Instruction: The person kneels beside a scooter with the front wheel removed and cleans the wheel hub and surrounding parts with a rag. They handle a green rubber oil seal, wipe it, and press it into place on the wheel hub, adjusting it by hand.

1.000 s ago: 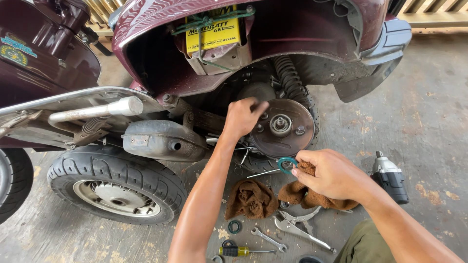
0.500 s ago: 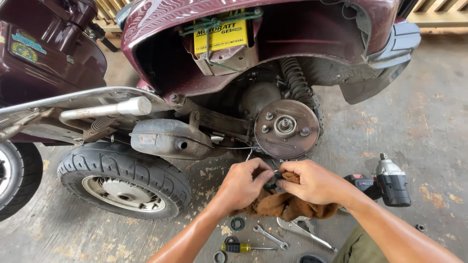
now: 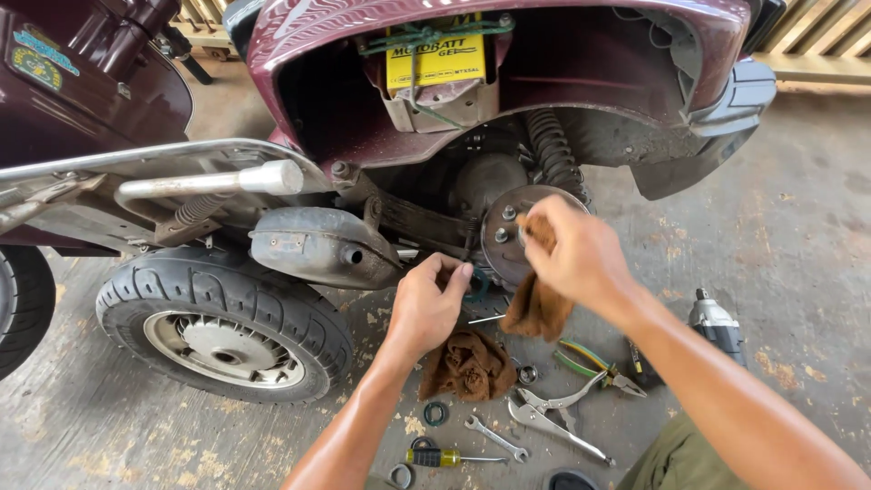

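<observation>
Right hand (image 3: 581, 254) presses a limp brown rag (image 3: 537, 304) on the round metal hub (image 3: 510, 238); left hand (image 3: 428, 304) pinches a green ring (image 3: 478, 289) above pliers (image 3: 594, 365).

Left hand (image 3: 428, 307): reaching forward, fingers curling in a pinch. Right hand (image 3: 573, 254): extending forward, fingers closing.

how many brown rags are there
2: one brown rag held by the right hand against the brake drum, another on the floor below the left hand.
</observation>
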